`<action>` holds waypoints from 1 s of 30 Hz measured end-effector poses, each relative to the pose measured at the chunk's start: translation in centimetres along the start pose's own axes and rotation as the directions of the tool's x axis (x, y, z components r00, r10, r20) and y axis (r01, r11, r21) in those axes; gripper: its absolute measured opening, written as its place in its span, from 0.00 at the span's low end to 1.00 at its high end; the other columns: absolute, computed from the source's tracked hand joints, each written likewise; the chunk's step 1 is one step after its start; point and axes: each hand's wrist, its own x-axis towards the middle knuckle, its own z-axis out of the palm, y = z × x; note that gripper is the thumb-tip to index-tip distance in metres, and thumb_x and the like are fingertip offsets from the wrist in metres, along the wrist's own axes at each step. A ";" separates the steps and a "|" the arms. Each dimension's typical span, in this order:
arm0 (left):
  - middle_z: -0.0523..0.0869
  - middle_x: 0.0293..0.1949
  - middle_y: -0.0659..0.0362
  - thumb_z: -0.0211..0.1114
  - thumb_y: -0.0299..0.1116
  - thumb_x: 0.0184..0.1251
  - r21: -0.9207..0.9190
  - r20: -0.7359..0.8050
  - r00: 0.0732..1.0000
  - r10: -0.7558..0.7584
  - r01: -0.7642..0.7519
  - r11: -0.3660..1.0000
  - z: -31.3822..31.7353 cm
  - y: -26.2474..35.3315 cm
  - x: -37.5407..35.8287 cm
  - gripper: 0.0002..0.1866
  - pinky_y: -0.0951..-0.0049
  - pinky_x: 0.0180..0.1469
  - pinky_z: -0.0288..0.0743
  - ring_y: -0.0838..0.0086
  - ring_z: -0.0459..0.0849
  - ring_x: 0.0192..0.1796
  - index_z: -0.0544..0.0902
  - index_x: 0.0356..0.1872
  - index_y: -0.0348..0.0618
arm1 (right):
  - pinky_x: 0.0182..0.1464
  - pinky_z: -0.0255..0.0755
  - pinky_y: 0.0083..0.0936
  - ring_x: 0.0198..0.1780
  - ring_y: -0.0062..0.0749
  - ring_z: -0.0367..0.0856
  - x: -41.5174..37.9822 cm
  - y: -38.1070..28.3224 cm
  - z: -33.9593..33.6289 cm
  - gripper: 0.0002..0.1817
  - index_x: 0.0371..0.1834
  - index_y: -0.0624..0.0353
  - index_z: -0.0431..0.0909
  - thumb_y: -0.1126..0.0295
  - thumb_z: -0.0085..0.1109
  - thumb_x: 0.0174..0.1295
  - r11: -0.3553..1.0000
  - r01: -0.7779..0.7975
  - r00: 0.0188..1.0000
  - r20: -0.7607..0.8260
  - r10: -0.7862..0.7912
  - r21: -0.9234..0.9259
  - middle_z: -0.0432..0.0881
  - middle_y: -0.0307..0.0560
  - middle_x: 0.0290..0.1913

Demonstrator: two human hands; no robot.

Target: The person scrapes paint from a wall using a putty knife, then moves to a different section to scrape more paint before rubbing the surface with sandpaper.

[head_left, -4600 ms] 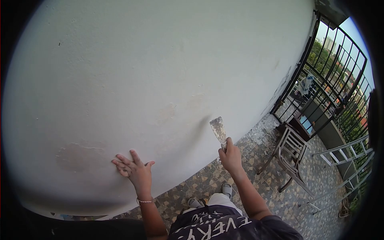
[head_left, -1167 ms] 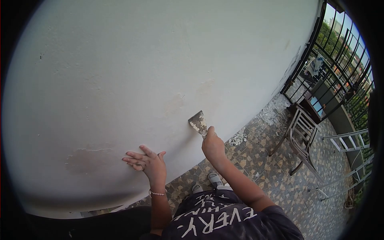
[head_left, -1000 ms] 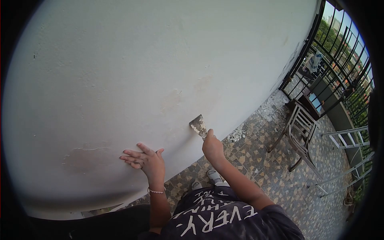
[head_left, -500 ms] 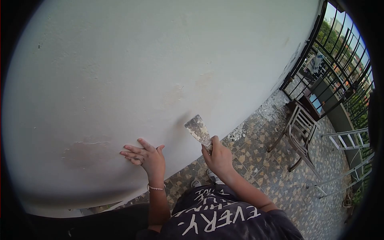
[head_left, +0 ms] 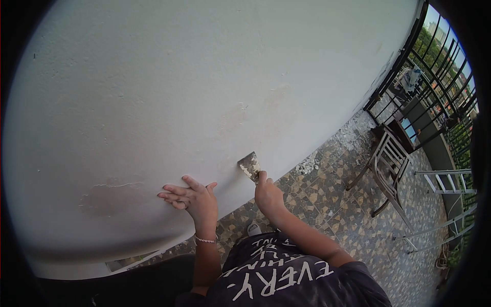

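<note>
Head view: half a second ago the flat, paint-crusted metal scraper (head_left: pixel 250 167) stood off the white plastered wall (head_left: pixel 169 102), its shadow well out to one side; now its blade's edge looks to be against it. I see it just beyond the right hand (head_left: pixel 268 196), up and to the right of the left hand (head_left: pixel 197 198). Right fingers grip the handle closed; the left hand, open and fingers spread, rests on the wall, holding nothing.
</note>
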 end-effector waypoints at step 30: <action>0.15 0.69 0.16 0.68 0.57 0.67 -0.025 -0.015 0.999 0.035 -0.036 0.999 0.7 -0.6 -0.4 0.66 0.11 0.62 0.36 0.05 0.16 0.66 0.20 0.79 0.43 | 0.35 0.81 0.47 0.33 0.56 0.86 -3.8 1.3 3.5 0.48 0.84 0.24 0.41 0.74 0.53 0.65 0.985 0.112 0.951 0.301 -0.068 -0.132 0.82 0.64 0.40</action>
